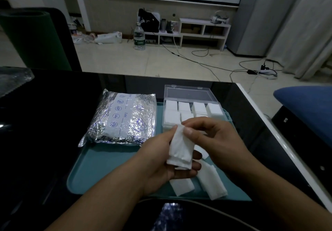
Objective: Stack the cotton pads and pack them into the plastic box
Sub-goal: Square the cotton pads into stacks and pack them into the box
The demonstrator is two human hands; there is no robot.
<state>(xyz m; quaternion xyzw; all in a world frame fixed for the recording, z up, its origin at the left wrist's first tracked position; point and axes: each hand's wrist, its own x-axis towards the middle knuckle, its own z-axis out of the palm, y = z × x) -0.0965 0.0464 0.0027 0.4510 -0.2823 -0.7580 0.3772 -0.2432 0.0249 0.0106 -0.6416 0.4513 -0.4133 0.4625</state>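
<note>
A small stack of white cotton pads [180, 148] stands upright in my left hand [161, 160], gripped between thumb and fingers above the teal tray [107, 167]. My right hand [213, 137] pinches the stack's top edge with thumb and forefinger. The clear plastic box [193, 94] lies open at the tray's far right, its lid folded back; several stacks of pads [198, 107] fill its compartments. Loose pads [211, 182] lie on the tray under my hands, and another loose pad [181, 185] sits by my left palm.
A silver foil pouch [122, 119] with blue print lies on the tray's left part. The tray rests on a glossy black table [45, 122] with a white right edge. A blue seat [305, 101] stands at the right; cables cross the floor beyond.
</note>
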